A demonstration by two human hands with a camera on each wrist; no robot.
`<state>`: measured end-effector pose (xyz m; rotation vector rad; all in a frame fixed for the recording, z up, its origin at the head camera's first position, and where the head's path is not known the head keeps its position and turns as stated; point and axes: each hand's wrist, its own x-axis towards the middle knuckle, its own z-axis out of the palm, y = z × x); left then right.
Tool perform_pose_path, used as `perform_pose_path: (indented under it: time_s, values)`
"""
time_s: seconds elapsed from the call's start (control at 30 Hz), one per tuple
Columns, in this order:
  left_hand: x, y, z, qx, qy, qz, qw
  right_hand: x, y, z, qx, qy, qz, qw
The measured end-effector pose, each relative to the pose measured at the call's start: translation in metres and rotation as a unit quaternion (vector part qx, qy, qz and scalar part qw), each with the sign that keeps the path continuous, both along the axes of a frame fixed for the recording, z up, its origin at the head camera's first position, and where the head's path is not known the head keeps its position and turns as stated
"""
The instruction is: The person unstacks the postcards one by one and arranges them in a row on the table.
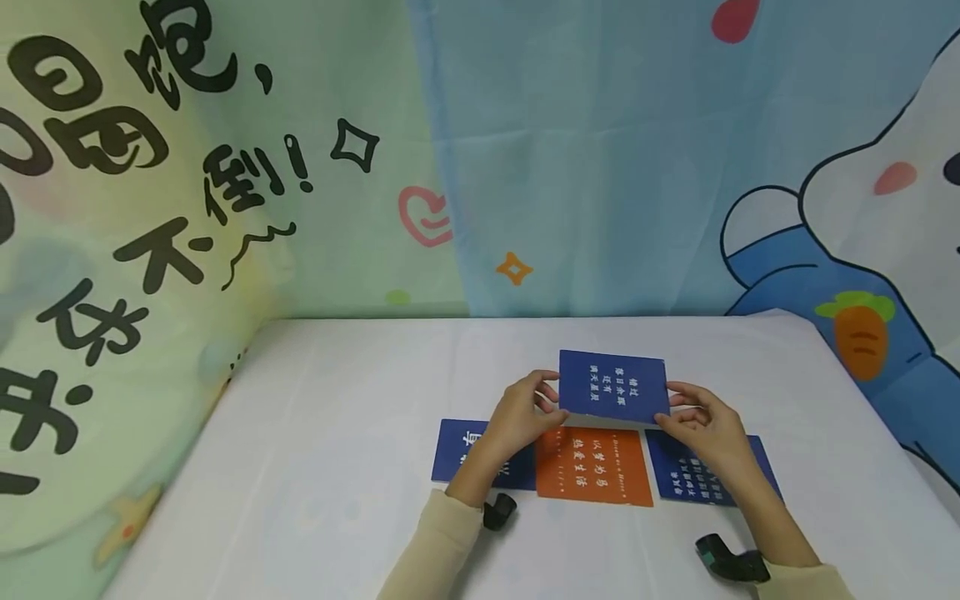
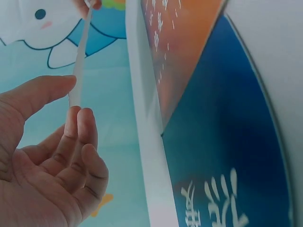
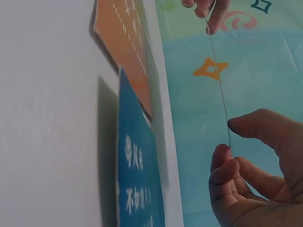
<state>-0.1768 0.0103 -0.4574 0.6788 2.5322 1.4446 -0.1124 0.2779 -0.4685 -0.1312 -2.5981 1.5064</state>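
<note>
A dark blue card point(image 1: 611, 386) with white lettering is held up by its two short sides, above the table. My left hand point(image 1: 522, 414) pinches its left edge between thumb and fingers, and my right hand point(image 1: 701, 423) pinches the right edge. In both wrist views the card appears edge-on as a thin line. Below it an orange card point(image 1: 595, 468) with white lettering lies between two blue ones. The left blue card point(image 1: 448, 454) is partly covered by my left hand, and the right blue card point(image 1: 693, 477) is partly behind my right forearm.
A white cloth point(image 1: 315, 467) covers the table. Behind it hangs a printed curtain point(image 1: 600, 167) with large characters and a cartoon animal. Black wrist cameras point(image 1: 731, 560) sit beside the forearms.
</note>
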Motion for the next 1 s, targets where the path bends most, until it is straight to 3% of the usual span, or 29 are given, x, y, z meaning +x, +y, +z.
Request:
perform_pose_path:
  time_s: [0.8, 1.0]
  values:
    - [0.008, -0.041, -0.001, -0.018, 0.02, 0.037, 0.999, -0.006, -0.039, -0.002, -0.032, -0.01, 0.042, 0.999]
    - [0.009, -0.055, 0.0, -0.014, 0.013, 0.035, 0.9992, -0.008, -0.052, -0.001, -0.037, -0.017, 0.045, 0.998]
